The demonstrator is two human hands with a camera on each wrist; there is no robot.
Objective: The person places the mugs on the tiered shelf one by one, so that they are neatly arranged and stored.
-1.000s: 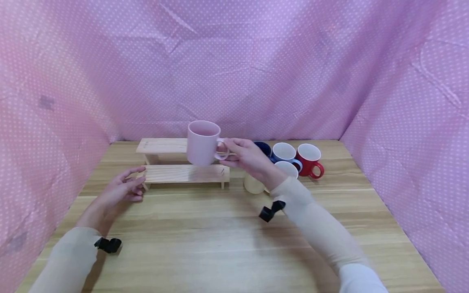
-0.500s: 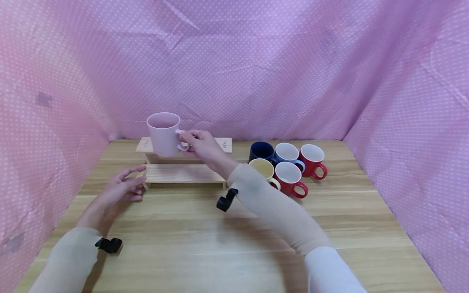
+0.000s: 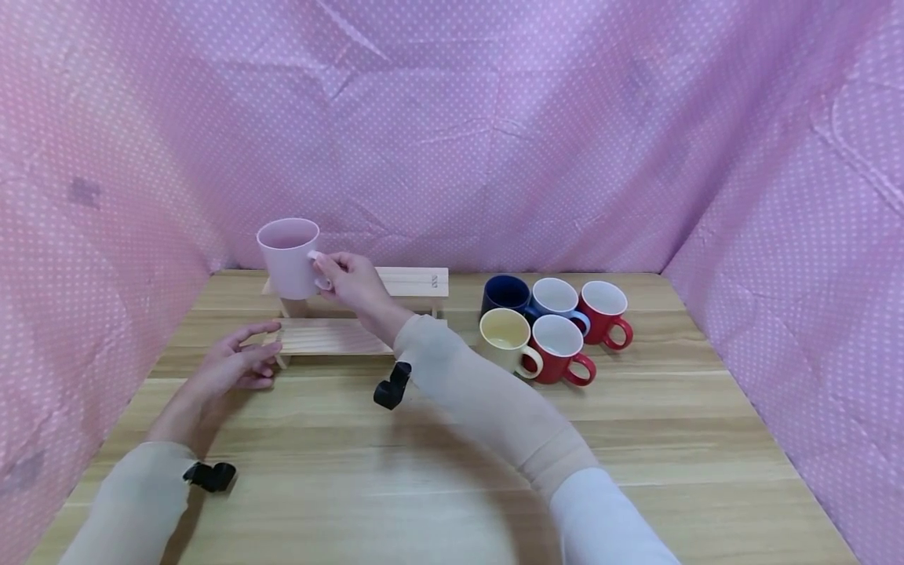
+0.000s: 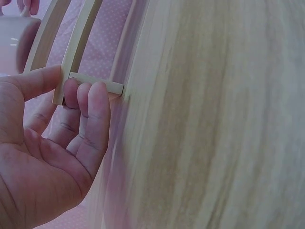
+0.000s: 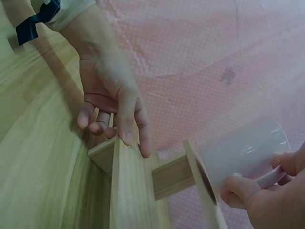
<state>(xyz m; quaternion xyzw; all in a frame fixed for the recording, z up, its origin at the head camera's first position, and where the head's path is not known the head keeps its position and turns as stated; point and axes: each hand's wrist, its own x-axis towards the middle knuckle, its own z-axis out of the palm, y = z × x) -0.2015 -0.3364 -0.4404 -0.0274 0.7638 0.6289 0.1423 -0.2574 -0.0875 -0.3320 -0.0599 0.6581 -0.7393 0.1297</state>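
A two-tier wooden shelf rack (image 3: pixel 332 336) stands on the table. My right hand (image 3: pixel 359 289) pinches the handle of a pale pink mug (image 3: pixel 288 263), held upright at the left end of the upper tier. In the right wrist view the mug's base (image 5: pixel 209 164) is right by the upper board; whether it touches I cannot tell. My left hand (image 3: pixel 236 359) grips the left end of the lower board, its thumb and fingers on either side of the wood (image 4: pixel 71 52) in the left wrist view.
Right of the rack several mugs stand close together: dark blue (image 3: pixel 505 292), light blue (image 3: pixel 554 294), cream (image 3: pixel 503 341) and two red ones (image 3: pixel 558 349), all upright with handles toward the right. Pink dotted cloth (image 3: pixel 452 141) hangs behind and at both sides of the table (image 3: pixel 438 471).
My right hand has carried the pink mug leftward, from above the rack's middle to its left end. This uncovers the mugs on the right. My left hand stays at the lower board.
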